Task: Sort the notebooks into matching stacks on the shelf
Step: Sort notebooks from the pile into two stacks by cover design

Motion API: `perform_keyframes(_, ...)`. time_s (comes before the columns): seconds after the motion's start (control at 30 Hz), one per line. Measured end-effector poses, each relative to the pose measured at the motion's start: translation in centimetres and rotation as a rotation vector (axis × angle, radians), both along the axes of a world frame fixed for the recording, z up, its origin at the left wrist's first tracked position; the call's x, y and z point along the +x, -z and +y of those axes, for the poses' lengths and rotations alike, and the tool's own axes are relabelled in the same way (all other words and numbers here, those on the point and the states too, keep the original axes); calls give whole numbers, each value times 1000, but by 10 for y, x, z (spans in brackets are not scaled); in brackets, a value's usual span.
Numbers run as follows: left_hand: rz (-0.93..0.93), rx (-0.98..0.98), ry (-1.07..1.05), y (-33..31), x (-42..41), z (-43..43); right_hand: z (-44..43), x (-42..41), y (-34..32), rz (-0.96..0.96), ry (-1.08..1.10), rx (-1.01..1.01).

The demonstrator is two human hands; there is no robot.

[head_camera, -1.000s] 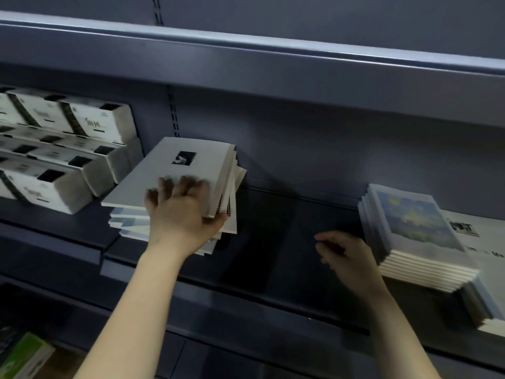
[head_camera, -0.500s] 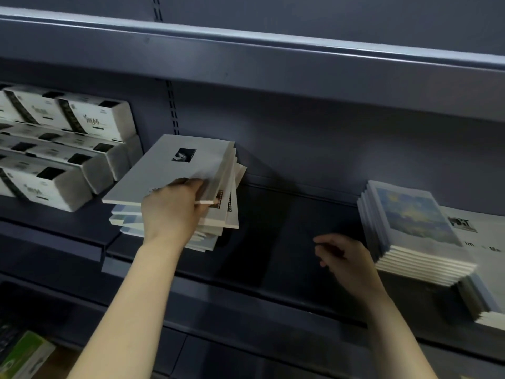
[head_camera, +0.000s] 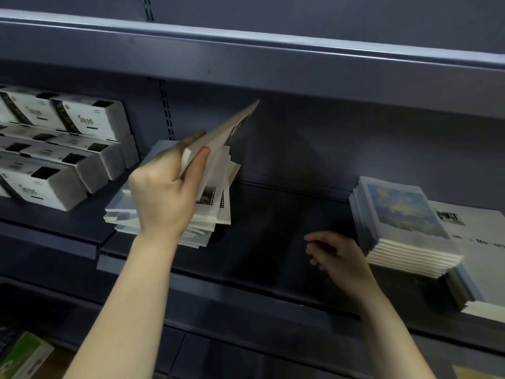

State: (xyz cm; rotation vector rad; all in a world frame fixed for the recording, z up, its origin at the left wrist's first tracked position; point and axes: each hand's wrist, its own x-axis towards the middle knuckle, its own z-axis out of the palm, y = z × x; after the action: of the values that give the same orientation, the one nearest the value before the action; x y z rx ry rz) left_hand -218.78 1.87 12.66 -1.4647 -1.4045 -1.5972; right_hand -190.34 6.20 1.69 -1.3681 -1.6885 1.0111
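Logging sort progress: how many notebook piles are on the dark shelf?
3: messy mixed pile under the left hand; neat blue-and-yellow-covered stack at right; white-covered stack at far right, partly cropped.

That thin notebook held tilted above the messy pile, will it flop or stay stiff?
Probably fairly stiff: the notebook looks straight though the left hand grips only its lower end. Likely light, since one hand tilts it up. The uneven pile beneath might shift if bumped.

Dark blue-grey metal shelf (head_camera: 273, 228), upper shelf (head_camera: 273, 61) above it, plain back panel (head_camera: 355, 138) with a slotted upright (head_camera: 165, 105), white boxes (head_camera: 90, 119) stacked at left, green box (head_camera: 24, 354) lower down, dim light
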Motion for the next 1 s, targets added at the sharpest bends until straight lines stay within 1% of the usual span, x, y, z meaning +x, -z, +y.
perform_keyframes(0.13,-500,100,343,-7,32,1,-7,-6,-8,149,-76,-66)
perform_keyframes(0.23,-837,173,576,-6,62,7,-16,-16,-16,352,-112,-132)
perform_keyframes(0.3,-1004,188,708,2,84,10,-23,-23,-19,498,-162,-185)
perform_keyframes(0.37,-1111,184,797,11,105,13,-29,-31,-23,633,-246,-205)
perform_keyframes(0.43,-1143,167,841,17,121,13,-33,-34,-29,782,-250,-236)
perform_keyframes(0.5,-1142,141,855,21,131,14,-34,-30,-35,848,-166,-225)
perform_keyframes(0.6,-1126,68,894,31,136,15,-31,-13,-40,778,-27,-160)
perform_keyframes(0.67,-1079,-15,915,40,139,15,-28,0,-44,715,44,-115)
perform_keyframes(0.8,-1016,-172,887,55,147,17,-24,27,-51,578,174,-6)
perform_keyframes(0.87,-951,-242,892,62,148,20,-22,42,-52,532,240,24)
perform_keyframes(1.0,-807,-464,862,78,155,21,-21,75,-55,407,305,65)
